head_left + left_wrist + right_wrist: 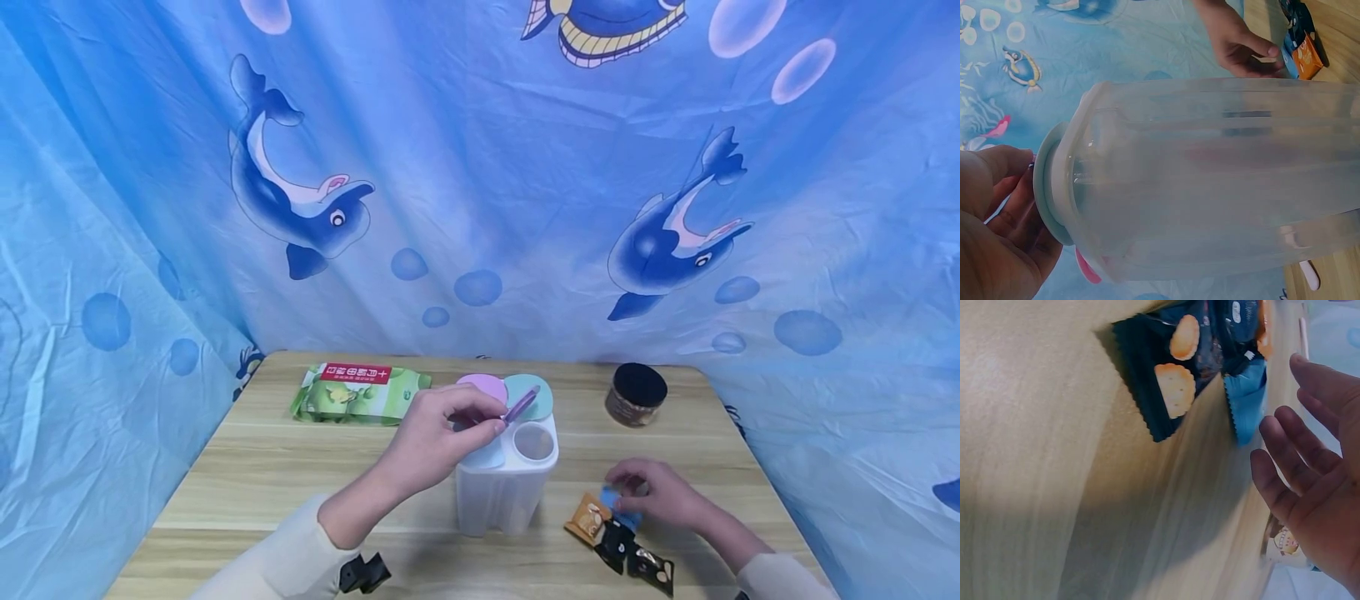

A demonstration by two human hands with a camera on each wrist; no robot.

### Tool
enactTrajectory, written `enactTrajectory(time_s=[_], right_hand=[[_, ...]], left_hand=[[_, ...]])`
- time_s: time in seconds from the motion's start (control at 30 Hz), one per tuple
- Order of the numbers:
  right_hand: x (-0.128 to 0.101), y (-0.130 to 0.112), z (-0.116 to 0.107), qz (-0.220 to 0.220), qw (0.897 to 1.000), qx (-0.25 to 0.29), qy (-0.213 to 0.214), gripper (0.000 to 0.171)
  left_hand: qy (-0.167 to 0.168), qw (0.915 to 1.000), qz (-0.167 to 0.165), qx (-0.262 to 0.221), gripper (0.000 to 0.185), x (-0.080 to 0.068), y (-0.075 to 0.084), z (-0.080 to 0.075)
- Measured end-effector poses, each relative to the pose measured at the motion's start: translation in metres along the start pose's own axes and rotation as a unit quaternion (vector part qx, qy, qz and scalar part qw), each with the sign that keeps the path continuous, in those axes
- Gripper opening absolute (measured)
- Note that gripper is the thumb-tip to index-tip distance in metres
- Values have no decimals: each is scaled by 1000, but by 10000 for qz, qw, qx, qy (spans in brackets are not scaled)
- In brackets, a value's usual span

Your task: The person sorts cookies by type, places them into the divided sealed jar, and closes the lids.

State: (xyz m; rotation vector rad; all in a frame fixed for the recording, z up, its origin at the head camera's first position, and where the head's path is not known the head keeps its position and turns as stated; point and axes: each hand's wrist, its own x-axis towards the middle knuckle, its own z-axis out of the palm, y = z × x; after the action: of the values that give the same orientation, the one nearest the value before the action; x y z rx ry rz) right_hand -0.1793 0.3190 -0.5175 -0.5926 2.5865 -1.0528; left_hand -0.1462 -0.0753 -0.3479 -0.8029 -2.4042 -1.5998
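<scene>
The left hand (438, 433) pinches a purple flip lid (520, 406) on the clear plastic box (504, 492) mid-surface; one hole is open. The right hand (656, 492), fingers loose, touches a blue snack packet (611, 498); none are inside yet.

Left of the left grip (435, 437) the table (247, 475) lies bare up to the green packet (360, 393) at the far edge. Just right of that grip the clear container (506, 487) stands upright, walling it from the right grip (652, 492). Snack packets (618, 542) crowd just beneath and beside the right grip; the dark-lidded jar (636, 395) stands beyond it, with open table between.
</scene>
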Motion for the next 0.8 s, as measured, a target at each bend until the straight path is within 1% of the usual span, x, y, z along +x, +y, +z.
enactTrajectory(time_s=[0.13, 0.4, 0.5, 0.63, 0.7, 0.8], right_hand=[[1, -1, 2, 105, 9998, -91, -163, 31], [3, 2, 4, 209, 9990, -331, -234, 33], [5, 3, 4, 234, 9987, -371, -250, 38], [5, 1, 3, 267, 9989, -287, -270, 42], [5, 0, 2, 268, 9991, -214, -263, 40], [4, -1, -1, 235, 9993, -178, -226, 33]], left_hand=[[14, 10000, 55, -3, 15, 0, 0, 0], [8, 9999, 139, -22, 15, 1, -2, 0], [-5, 10000, 76, -22, 16, 1, -2, 0], [-29, 10000, -13, -18, 17, 0, -1, -1], [-36, 10000, -28, -15, 17, 0, 0, -1], [-31, 10000, -23, -22, 16, 0, 0, -1]])
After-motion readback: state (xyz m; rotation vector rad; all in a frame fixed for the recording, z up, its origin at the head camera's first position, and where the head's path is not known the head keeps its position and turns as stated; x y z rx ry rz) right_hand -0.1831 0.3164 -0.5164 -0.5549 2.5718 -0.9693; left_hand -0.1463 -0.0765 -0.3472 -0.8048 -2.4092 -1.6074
